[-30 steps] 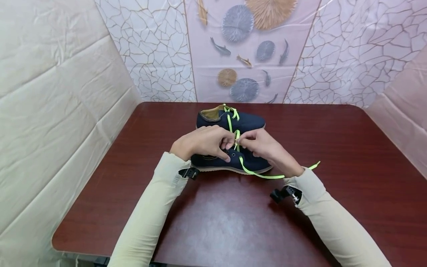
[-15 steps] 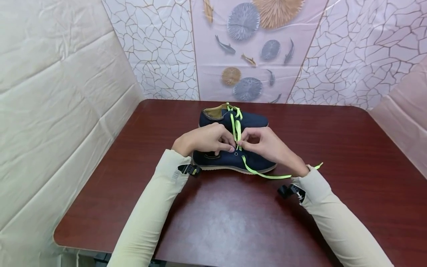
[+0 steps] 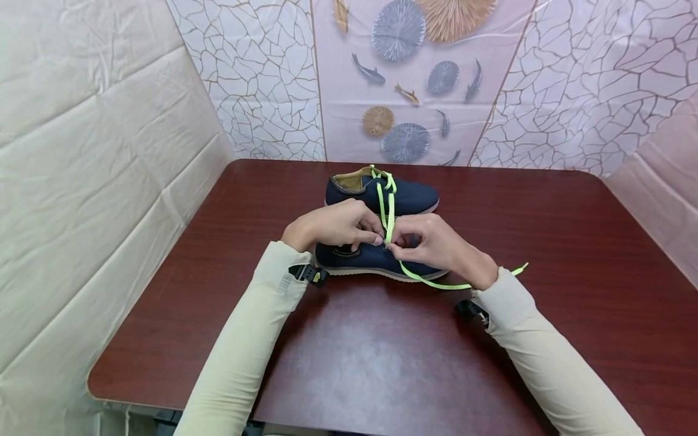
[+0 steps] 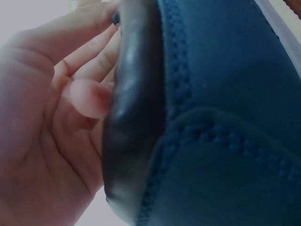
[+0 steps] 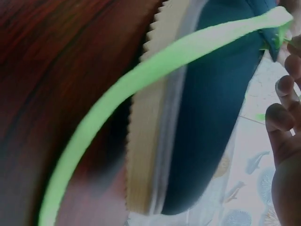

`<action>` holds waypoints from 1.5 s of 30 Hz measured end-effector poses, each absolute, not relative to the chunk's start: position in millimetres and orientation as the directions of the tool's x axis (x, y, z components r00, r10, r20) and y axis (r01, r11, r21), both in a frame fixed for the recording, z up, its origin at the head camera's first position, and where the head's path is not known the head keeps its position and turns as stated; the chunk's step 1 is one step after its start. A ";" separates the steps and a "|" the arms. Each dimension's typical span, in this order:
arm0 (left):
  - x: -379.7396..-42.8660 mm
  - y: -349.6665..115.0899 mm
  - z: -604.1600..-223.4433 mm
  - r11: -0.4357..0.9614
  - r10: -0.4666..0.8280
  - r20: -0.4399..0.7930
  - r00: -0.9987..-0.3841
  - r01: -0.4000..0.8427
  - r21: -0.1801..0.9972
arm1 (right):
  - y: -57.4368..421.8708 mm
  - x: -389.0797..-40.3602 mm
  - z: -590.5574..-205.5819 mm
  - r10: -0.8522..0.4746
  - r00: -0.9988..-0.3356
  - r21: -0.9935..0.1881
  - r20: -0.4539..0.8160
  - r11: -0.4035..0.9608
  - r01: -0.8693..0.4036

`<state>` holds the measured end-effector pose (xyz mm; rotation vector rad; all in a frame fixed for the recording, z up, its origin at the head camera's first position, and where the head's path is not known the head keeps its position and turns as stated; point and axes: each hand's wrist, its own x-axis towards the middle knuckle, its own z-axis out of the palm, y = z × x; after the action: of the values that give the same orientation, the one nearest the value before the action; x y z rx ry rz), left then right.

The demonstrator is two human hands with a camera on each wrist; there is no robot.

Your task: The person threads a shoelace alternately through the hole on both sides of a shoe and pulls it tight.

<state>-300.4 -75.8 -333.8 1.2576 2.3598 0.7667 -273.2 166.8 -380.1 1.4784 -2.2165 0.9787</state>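
A navy sneaker [image 3: 357, 261] with a pale sole lies side-on under both hands in the head view. My left hand [image 3: 342, 223] pinches its edge by the eyelets with thumb and index finger. In the left wrist view the sneaker's dark padded collar [image 4: 136, 94] hides some of those fingers. From the right, my right hand [image 3: 436, 242] pinches a neon-green shoelace [image 3: 390, 212] close to an eyelet, its fingertips almost meeting the left ones. Another length of lace [image 5: 141, 77] trails over the toe and sole toward the table, passing beneath the right wrist.
A second navy sneaker [image 3: 417, 195] with green laces stands right behind the first. Both are on a dark red wooden table [image 3: 545, 230]. Patterned cloth [image 3: 262, 91] hangs behind the table, with pale cloth at the sides.
My right hand has brought the lace down toward the eyelets, and its length now stands straighter. My left fingers have drawn together at the sneaker's edge.
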 end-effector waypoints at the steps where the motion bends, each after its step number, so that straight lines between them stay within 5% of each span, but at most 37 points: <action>1: -300.8 -76.0 -334.1 0.454 0.842 -0.052 -0.538 0.652 0.607 | 167.1 -273.6 -381.0 -0.701 -0.419 -0.361 0.577 0.241 -0.901; 12: -303.5 -84.5 -336.2 0.505 0.823 -0.201 -0.531 0.524 0.686 | 170.2 -276.6 -383.9 -0.755 -0.375 -0.351 0.538 0.203 -0.914; 18: -306.3 -77.9 -343.2 0.480 0.849 -0.182 -0.497 0.579 0.659 | 171.2 -275.6 -383.7 -0.761 -0.393 -0.408 0.516 0.186 -0.894; 24: -307.7 -74.2 -348.2 0.454 0.849 -0.096 -0.519 0.624 0.636 | 175.9 -274.8 -383.5 -0.760 -0.508 -0.582 0.405 0.214 -0.784; 31: -303.6 -79.2 -338.3 0.513 0.808 -0.099 -0.580 0.611 0.603 | 182.7 -278.4 -380.6 -0.704 -0.699 -0.817 0.123 0.327 -0.474; 36: -302.8 -86.8 -332.0 0.526 0.782 -0.082 -0.618 0.584 0.618 | 185.6 -281.6 -376.2 -0.708 -0.706 -0.837 0.018 0.375 -0.397; 45: -303.2 -100.6 -323.6 0.556 0.702 -0.039 -0.711 0.512 0.655 | 192.6 -283.8 -379.7 -0.737 -0.676 -0.874 0.018 0.316 -0.369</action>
<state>-303.2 -100.6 -323.6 1.0033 2.4974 0.9097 -283.8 192.6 -379.7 1.2674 -2.8399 1.6872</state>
